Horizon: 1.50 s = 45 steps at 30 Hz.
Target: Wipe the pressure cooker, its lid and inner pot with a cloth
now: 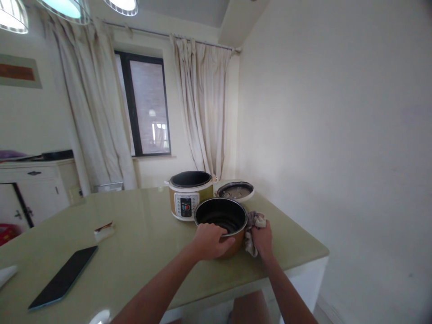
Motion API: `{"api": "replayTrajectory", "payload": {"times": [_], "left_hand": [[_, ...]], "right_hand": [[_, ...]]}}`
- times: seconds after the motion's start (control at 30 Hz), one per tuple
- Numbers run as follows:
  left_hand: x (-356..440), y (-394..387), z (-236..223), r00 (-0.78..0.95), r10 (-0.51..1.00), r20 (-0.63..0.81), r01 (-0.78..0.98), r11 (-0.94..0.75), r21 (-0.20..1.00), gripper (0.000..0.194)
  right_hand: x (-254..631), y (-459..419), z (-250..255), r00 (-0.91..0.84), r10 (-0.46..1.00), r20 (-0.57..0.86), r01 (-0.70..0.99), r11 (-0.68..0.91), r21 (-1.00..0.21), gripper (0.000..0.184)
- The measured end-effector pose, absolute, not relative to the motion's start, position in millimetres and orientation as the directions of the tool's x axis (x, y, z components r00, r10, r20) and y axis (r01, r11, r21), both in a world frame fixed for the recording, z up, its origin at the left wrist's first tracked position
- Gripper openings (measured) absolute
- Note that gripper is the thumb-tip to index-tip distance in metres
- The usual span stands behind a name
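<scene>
My left hand [211, 241] grips the near rim of an inner pot [232, 240], with its fingers inside and its thumb on the outer wall. The pot is black inside and copper-brown outside, and it tilts a little toward me. On its right side, my right hand [262, 236] is closed on a crumpled, patterned cloth [251, 238] that lies against the pot's outer wall. Behind the pot stands an electric pressure cooker [173, 202] in white and gold, its top uncovered. The cooker's round lid [238, 191] rests upside down at the back right.
A dark tablet [64, 279] lies at the left of the pale green tabletop [135, 265]. Near it is a small white item [104, 231] with a brown strip. A wall [337, 135] runs along the right, and curtains [205, 103] hang behind.
</scene>
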<state>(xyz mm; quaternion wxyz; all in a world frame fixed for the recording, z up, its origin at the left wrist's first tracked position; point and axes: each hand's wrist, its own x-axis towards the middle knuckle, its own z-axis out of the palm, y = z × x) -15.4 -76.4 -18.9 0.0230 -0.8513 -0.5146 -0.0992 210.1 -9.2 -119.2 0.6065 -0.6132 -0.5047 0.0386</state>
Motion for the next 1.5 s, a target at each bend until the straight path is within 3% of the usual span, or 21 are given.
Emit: {"api": "replayTrajectory", "payload": {"times": [0.17, 0.37, 0.57, 0.83, 1.13, 1.4, 1.5], "left_hand": [[-12, -79, -14, 0.422, 0.890, 0.174, 0.895, -0.439, 0.077, 0.079], [-10, -75, -9, 0.424, 0.900, 0.101, 0.896, -0.433, 0.098, 0.093], [-13, -72, -8, 0.456, 0.889, 0.055, 0.883, -0.459, 0.095, 0.092], [-18, -74, -9, 0.479, 0.874, 0.081, 0.868, -0.486, 0.103, 0.091], [-11, -71, -13, 0.455, 0.884, 0.111, 0.872, -0.467, 0.146, 0.094], [-10, -72, -13, 0.433, 0.887, 0.163, 0.885, -0.452, 0.110, 0.091], [-11, -74, -13, 0.426, 0.889, 0.165, 0.889, -0.446, 0.103, 0.090]], "right_hand": [[179, -44, -137, 0.460, 0.612, 0.643, 0.675, 0.229, -0.701, 0.028], [122, -100, -161, 0.257, 0.589, 0.766, 0.750, 0.378, -0.542, 0.039], [61, -118, -159, 0.044, 0.637, 0.770, 0.782, 0.458, -0.423, 0.052], [95, -112, -169, -0.084, 0.503, 0.860, 0.801, 0.547, -0.241, 0.062], [180, -80, -160, 0.254, 0.603, 0.757, 0.634, 0.487, -0.601, 0.028], [215, -17, -118, 0.450, 0.599, 0.662, 0.609, 0.336, -0.718, 0.035], [218, 6, -114, 0.527, 0.637, 0.563, 0.528, 0.275, -0.804, 0.036]]}}
